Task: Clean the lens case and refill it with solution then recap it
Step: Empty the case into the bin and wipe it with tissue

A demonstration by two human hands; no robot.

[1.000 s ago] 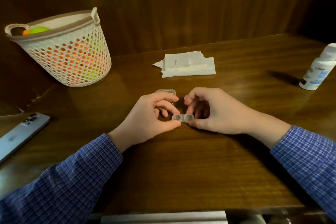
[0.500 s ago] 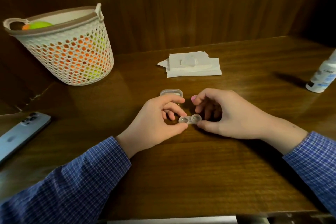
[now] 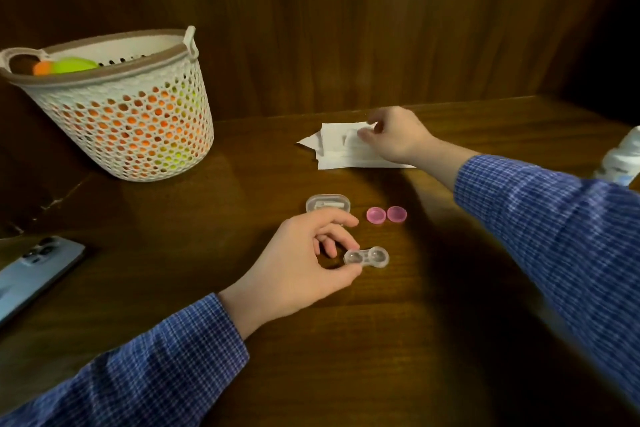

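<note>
My left hand [image 3: 304,263] pinches the left well of a clear, uncapped two-well lens case [image 3: 367,257] just above the wooden table. Two pink caps [image 3: 386,214] lie side by side on the table behind it. My right hand [image 3: 394,135] is stretched out over a stack of white tissues [image 3: 337,146] at the back, its fingertips closing on the top sheet. A white solution bottle [image 3: 621,158] stands at the right edge, partly cut off by the frame and my right sleeve.
A small clear box [image 3: 328,203] sits just behind my left hand. A white perforated basket [image 3: 138,128] with orange and green items stands at the back left. A phone [image 3: 34,265] lies at the left edge. A dark wooden wall closes the back.
My right hand has left the lens case and reached back to the tissues. The two pink caps now lie uncovered on the table. My left hand alone keeps the case.
</note>
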